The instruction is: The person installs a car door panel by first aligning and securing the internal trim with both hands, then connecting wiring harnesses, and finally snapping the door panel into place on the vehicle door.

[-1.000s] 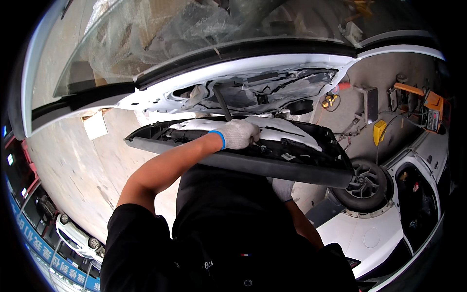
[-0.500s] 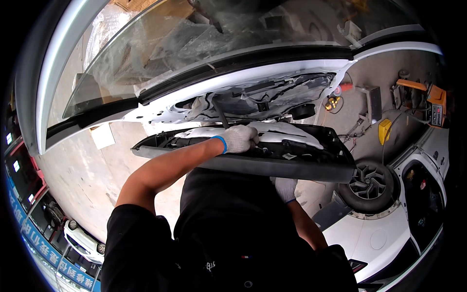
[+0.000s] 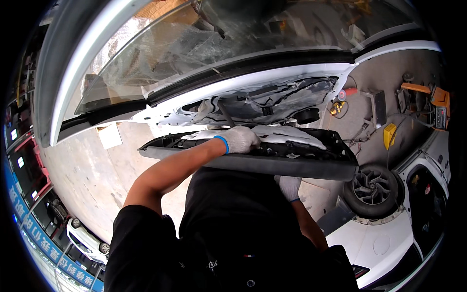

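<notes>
Since the earlier frame, the right end of the black door panel [image 3: 292, 168] has moved in the view relative to the wheel [image 3: 372, 191], so that more of this wheel is visible. At far left, a small white car [image 3: 85, 242] is parked, and nearer, a white sheet [image 3: 110, 136] lies on the floor. Then comes the white car door [image 3: 170, 108], its inner side uncovered. The panel is just in front of this door, near the person's body, with its inner side and white padding [image 3: 292, 136] upward. The left hand [image 3: 242, 140], in a knitted glove, is over the panel; its grip is curled, but one cannot tell on what. More to the right, the gloved right hand [image 3: 290, 187] is below the panel's lower edge, partly hidden, so its grip cannot be told. Then follow the wheel, beside white bodywork, a yellow box [image 3: 389, 136] and an orange machine [image 3: 441, 100].
</notes>
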The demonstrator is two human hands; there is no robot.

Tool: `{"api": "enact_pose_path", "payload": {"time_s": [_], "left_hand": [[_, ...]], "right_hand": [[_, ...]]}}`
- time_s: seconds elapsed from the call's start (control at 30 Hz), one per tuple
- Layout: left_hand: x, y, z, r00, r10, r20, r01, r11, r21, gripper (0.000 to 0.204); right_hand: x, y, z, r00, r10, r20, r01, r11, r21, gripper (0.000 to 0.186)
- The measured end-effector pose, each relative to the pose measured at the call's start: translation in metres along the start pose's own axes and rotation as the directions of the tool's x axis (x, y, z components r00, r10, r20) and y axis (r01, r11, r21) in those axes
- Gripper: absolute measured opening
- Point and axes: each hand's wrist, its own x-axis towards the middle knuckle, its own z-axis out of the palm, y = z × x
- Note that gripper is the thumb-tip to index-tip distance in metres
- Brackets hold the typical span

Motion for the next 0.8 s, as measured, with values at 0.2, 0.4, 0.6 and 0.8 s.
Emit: {"api": "enact_pose_path", "payload": {"time_s": [0.2,0.4,0.6,0.8], "left_hand": [[0.003,0.000,0.004,0.998,-0.043,0.037,0.040,0.996,0.082,0.021],[-0.003,0.002,0.007,0.996,-0.080,-0.031,0.081,0.996,0.047,0.024],[-0.009,0.006,0.009,0.993,-0.107,-0.053,0.109,0.994,0.022,0.027],[-0.004,0.006,0.000,0.995,-0.096,-0.006,0.096,0.995,-0.018,0.024]], "right_hand": [[0.019,-0.066,-0.085,0.985,0.028,0.172,-0.004,0.990,-0.139,0.035],[0.021,-0.073,-0.092,0.979,0.065,0.194,-0.047,0.995,-0.093,0.032],[0.008,-0.078,-0.095,0.979,0.076,0.188,-0.084,0.996,0.035,0.032],[0.003,-0.043,-0.061,0.989,0.132,0.072,-0.150,0.905,0.398,0.030]]}}
